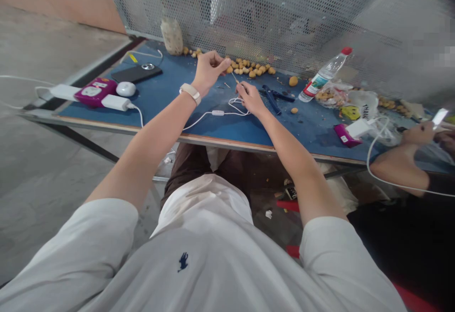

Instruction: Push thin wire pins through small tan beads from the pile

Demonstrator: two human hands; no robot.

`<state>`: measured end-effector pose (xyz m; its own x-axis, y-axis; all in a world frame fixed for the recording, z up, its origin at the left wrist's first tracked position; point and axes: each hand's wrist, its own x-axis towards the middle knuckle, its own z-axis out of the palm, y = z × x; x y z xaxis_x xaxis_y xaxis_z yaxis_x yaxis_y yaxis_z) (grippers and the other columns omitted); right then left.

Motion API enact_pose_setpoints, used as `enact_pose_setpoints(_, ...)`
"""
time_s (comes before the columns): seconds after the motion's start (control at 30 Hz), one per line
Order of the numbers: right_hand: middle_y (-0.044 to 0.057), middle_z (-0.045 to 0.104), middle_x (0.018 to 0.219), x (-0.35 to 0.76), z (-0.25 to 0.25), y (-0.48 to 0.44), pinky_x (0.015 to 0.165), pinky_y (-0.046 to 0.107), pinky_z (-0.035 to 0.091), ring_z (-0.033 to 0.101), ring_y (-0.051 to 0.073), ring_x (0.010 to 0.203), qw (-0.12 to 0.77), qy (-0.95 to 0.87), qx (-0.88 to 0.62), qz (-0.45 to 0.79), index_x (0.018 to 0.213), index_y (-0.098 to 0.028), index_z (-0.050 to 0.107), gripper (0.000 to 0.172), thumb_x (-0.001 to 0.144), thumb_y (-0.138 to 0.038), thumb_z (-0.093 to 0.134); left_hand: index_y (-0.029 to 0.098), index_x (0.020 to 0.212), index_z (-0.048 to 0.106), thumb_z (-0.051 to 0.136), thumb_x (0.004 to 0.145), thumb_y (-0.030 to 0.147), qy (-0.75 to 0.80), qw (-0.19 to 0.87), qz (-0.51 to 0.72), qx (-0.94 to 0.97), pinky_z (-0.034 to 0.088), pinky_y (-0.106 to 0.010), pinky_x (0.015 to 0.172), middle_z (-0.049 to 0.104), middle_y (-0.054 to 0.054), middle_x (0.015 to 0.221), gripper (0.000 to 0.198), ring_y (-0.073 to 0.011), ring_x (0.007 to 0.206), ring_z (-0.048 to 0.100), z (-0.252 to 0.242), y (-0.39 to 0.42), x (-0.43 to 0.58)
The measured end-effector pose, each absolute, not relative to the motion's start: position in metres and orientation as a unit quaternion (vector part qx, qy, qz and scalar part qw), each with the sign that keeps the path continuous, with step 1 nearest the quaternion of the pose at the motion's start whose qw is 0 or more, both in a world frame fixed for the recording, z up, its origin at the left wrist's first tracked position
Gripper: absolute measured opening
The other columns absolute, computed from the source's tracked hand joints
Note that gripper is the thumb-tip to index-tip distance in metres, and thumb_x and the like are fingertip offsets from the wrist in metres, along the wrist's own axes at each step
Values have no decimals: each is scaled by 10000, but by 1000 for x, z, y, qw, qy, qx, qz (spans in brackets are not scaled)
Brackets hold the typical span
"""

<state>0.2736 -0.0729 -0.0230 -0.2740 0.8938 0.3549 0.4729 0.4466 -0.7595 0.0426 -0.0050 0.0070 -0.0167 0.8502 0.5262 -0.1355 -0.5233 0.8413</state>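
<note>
My left hand [210,69], a light band on its wrist, is raised over the table with thumb and forefinger pinched together. What sits between those fingertips is too small to make out. Just to the right and lower, my right hand [250,98] is closed around a thin rod-like tool [234,78] whose narrow tip points up toward my left fingertips. A white cable [199,121] with an inline switch [218,113] loops beside my right hand; whether it joins the tool is hidden. Behind both hands lie several small tan round pieces [254,68].
A dark blue two-handled tool [272,100] and a water bottle [325,76] lie right. Left are a phone [137,72], a white case [125,88] and a purple power adapter [95,92]. A jar [172,36] stands by the mesh panel [249,13]. A co-worker's hand [419,133] is far right.
</note>
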Motion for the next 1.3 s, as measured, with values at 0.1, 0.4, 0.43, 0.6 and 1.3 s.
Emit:
enact_pose_setpoints(0.1,75,679,927,270,-16,-80,664,426,691,756,303,877,393,-749,-458,274,1171,-306,748,1011,1007,-1276,512,351,670,636,1098,924,445,304,378,647,589,595,-441,751,711,-17,736,535,-246,738,697,6,-4,43)
enact_pose_setpoints(0.4,91,696,995,272,-19,-77,607,383,623,723,284,869,374,-760,-445,290,1228,-308,767,1044,986,-1292,514,365,711,610,1116,882,596,300,385,644,589,582,-449,803,707,8,734,582,-230,781,671,4,-2,42)
enact_pose_setpoints(0.43,90,693,985,273,-21,-75,612,383,627,722,283,866,379,-758,-446,288,1215,-305,766,1055,981,-1299,501,360,720,611,1123,880,608,302,386,643,589,584,-441,814,718,10,745,592,-221,788,662,4,-2,42)
enact_pose_setpoints(0.6,80,680,963,272,-21,-76,631,383,632,697,264,834,386,-757,-443,286,1176,-298,753,1081,948,-1322,497,327,740,633,1125,1000,404,324,393,632,584,613,-398,856,753,21,760,562,-194,818,671,11,-12,42)
enact_pose_setpoints(1.3,73,646,958,271,-17,-81,612,390,600,668,266,817,381,-758,-446,285,1153,-309,715,1054,960,-1318,479,340,721,612,1134,946,445,316,385,627,599,584,-412,823,677,31,693,579,-196,831,666,13,-15,44)
